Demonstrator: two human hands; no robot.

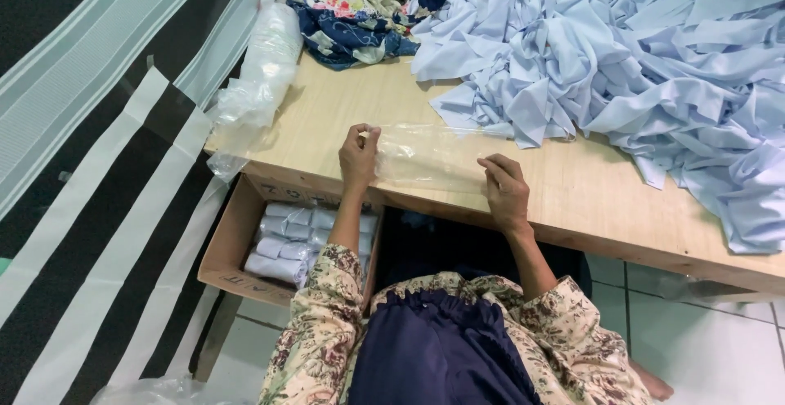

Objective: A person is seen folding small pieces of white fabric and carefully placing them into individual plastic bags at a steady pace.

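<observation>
Left hand (358, 158) fingertips hidden behind hard-to-see clear plastic bag (429, 157)

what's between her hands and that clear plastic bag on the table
Nothing visible: the left hand pinches one end of the clear plastic bag and the right hand rests on the other; the pale blue cloth pile lies behind.

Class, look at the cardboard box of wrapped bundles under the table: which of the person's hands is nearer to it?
Left. The left hand pinches the clear plastic bag right above the cardboard box; the right hand holds the bag's other end, farther off.
</observation>
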